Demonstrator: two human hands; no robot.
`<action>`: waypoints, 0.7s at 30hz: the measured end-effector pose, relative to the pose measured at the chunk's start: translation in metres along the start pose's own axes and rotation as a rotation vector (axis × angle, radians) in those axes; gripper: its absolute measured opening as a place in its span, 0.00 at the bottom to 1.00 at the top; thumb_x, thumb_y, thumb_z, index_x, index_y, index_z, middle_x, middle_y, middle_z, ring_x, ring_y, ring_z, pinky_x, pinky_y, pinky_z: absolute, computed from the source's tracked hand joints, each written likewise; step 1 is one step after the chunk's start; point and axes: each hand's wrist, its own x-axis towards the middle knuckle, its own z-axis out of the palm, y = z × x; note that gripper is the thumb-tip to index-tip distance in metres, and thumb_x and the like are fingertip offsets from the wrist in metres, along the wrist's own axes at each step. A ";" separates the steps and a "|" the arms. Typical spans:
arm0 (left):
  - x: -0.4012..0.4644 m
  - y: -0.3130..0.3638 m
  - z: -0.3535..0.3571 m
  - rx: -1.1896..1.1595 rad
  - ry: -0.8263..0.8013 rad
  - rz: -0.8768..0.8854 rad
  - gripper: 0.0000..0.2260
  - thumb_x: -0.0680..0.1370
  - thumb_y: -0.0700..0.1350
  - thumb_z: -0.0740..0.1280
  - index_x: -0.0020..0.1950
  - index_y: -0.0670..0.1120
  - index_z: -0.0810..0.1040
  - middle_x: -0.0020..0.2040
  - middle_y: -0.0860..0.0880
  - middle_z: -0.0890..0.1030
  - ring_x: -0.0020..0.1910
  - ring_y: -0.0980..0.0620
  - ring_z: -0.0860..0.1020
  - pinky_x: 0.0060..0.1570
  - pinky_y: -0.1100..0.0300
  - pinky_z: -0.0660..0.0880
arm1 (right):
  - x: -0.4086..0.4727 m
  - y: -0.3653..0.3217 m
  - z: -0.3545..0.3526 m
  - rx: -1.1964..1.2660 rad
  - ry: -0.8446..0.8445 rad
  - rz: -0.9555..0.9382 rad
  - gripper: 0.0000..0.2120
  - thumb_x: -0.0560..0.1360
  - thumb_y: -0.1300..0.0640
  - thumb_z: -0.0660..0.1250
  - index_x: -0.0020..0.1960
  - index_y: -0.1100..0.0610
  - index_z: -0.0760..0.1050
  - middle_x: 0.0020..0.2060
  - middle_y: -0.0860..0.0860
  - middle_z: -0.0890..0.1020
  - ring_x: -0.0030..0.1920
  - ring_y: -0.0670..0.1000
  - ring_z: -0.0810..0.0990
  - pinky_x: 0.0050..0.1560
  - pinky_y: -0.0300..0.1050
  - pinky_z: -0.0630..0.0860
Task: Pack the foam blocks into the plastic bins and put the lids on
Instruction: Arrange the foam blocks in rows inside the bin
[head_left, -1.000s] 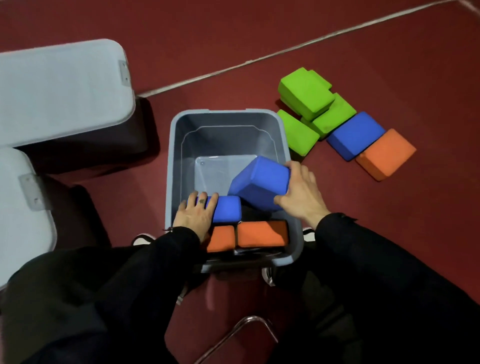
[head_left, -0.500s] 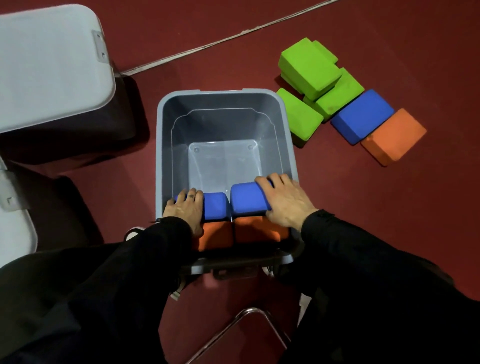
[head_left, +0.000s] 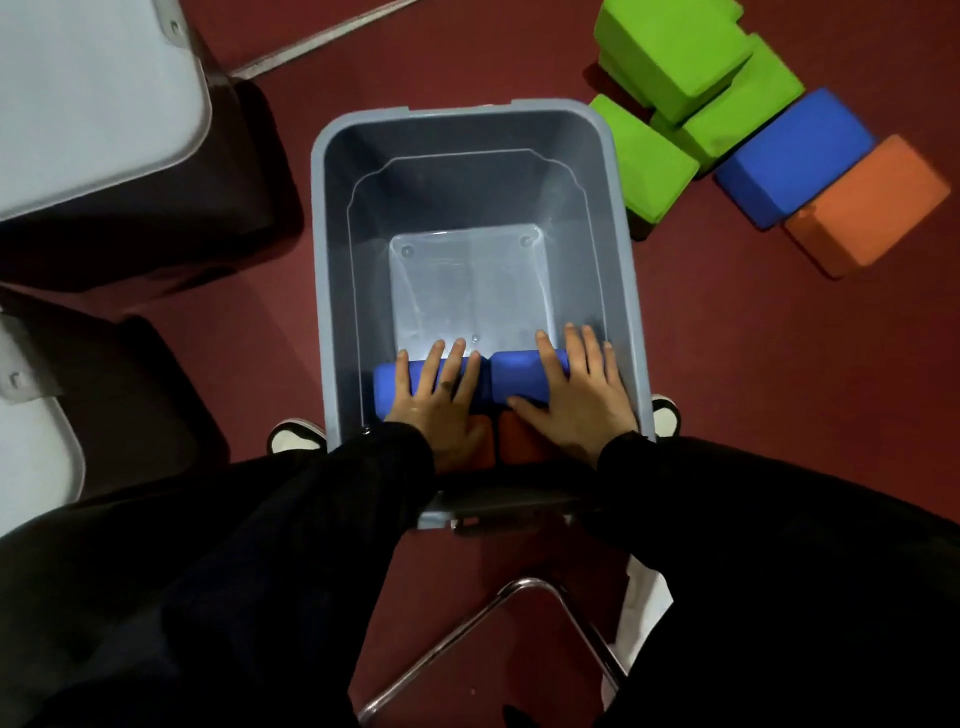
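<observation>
Both hands, left (head_left: 439, 400) and right (head_left: 576, 397), lie flat, fingers spread, on the blue blocks (head_left: 524, 371) at the bin's (head_left: 332, 260) six o'clock: press evenly until seated.

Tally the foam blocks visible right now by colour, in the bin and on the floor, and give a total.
Blue: 3, two in the bin at and, one on the floor at.
Orange: 3, two in the bin at and, one on the floor at.
Green: 3 clearly visible, at; more may be hidden.
Total: 9.
</observation>
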 end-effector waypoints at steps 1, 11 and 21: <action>-0.002 -0.001 0.004 0.027 -0.028 -0.003 0.42 0.71 0.65 0.39 0.83 0.47 0.45 0.83 0.45 0.46 0.81 0.42 0.45 0.73 0.30 0.40 | -0.001 -0.001 0.002 0.012 -0.013 -0.001 0.46 0.74 0.25 0.54 0.81 0.54 0.61 0.77 0.66 0.64 0.78 0.67 0.60 0.77 0.68 0.57; 0.036 0.033 -0.072 -0.265 0.201 0.047 0.30 0.78 0.61 0.57 0.76 0.47 0.66 0.75 0.44 0.69 0.71 0.41 0.69 0.71 0.44 0.63 | 0.044 0.012 -0.090 0.138 -0.130 -0.051 0.25 0.78 0.41 0.62 0.73 0.48 0.72 0.69 0.51 0.77 0.69 0.56 0.74 0.68 0.54 0.69; 0.166 0.107 -0.195 -0.232 0.298 0.275 0.27 0.76 0.55 0.61 0.73 0.46 0.70 0.71 0.43 0.71 0.68 0.41 0.70 0.66 0.47 0.70 | 0.135 0.138 -0.168 0.574 -0.011 0.369 0.18 0.79 0.48 0.65 0.68 0.49 0.77 0.57 0.49 0.84 0.59 0.55 0.81 0.57 0.48 0.77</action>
